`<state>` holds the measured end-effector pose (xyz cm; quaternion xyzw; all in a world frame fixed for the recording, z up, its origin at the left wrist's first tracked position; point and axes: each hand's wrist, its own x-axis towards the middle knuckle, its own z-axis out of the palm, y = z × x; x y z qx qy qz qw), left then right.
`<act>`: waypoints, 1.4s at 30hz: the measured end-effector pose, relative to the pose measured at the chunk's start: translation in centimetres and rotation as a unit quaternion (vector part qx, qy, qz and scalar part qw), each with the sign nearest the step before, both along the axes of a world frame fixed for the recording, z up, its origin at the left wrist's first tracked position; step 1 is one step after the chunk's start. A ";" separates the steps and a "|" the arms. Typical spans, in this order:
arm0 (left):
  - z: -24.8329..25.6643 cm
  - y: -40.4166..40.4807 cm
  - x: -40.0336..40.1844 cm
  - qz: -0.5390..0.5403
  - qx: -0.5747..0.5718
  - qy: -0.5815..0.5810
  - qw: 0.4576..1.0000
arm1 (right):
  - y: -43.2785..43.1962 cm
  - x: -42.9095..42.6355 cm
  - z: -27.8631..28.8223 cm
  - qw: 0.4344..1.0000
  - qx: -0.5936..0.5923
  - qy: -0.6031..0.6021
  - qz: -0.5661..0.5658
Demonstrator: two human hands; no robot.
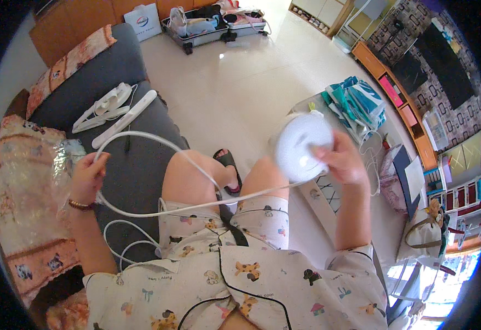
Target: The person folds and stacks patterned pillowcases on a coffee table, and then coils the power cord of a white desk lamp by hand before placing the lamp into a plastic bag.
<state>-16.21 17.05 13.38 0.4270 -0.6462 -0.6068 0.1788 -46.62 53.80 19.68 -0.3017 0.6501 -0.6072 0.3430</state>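
My right hand (pixel 341 159) grips the edge of a round white disc-shaped object (pixel 300 144), blurred, held up beyond my right knee. A white cable (pixel 199 205) runs from beside the disc across my thighs and loops on the left. My left hand (pixel 90 169) pinches that cable out over the sofa. More cable loops (pixel 121 222) hang by my left hip. White folding device parts with a thin cord (pixel 110 103) and a long white bar (pixel 125 119) lie on the dark grey sofa seat (pixel 141 165).
An open suitcase (pixel 207 33) with clothes and a white paper bag (pixel 142 22) stand at the far wall. A coffee table at the right bears a folded teal and white bag (pixel 356 105) and a white cord (pixel 372 165). Clear plastic wrap (pixel 65 156) lies on the sofa's patterned cover (pixel 30 206).
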 end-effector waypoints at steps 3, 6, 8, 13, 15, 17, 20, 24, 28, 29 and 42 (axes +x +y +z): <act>1.8 3.2 -3.1 -0.067 0.057 0.097 0.991 | -3.8 2.8 -1.3 0.977 0.096 0.089 0.167; 4.0 6.1 -7.2 -0.191 0.007 0.153 0.970 | -7.3 5.8 -1.2 0.890 0.182 0.312 0.277; 6.3 7.9 -8.8 -0.288 -0.102 0.116 0.945 | -9.8 7.8 -1.0 0.803 0.236 0.388 0.386; 11.0 10.8 -11.9 -0.394 -0.021 0.134 0.909 | -12.8 9.4 -4.5 0.755 0.096 0.452 0.465; 11.9 10.8 -13.6 -0.411 0.193 0.233 0.860 | -13.6 10.0 -5.2 0.751 0.012 0.461 0.472; 11.5 11.0 -16.4 -0.406 0.154 0.240 0.868 | -14.8 11.3 -4.6 0.742 0.032 0.398 0.538; 9.6 13.6 -20.5 -0.305 0.221 0.247 0.893 | -15.5 11.4 -6.1 0.800 -0.091 0.141 0.576; 4.8 11.7 -21.5 -0.471 0.354 0.200 0.783 | -14.1 8.2 -5.2 0.868 -0.272 -0.067 0.411; 3.2 12.9 -16.3 -0.428 0.290 0.310 0.798 | -11.5 4.7 -3.4 0.892 -0.374 -0.202 0.153; 1.2 11.3 -14.8 -0.467 0.480 0.273 0.690 | -11.4 4.3 -2.8 0.876 -0.397 -0.246 0.120; 4.0 11.9 -9.9 -0.218 -0.142 0.250 0.933 | -10.2 7.2 -2.8 0.972 -0.123 -0.032 0.199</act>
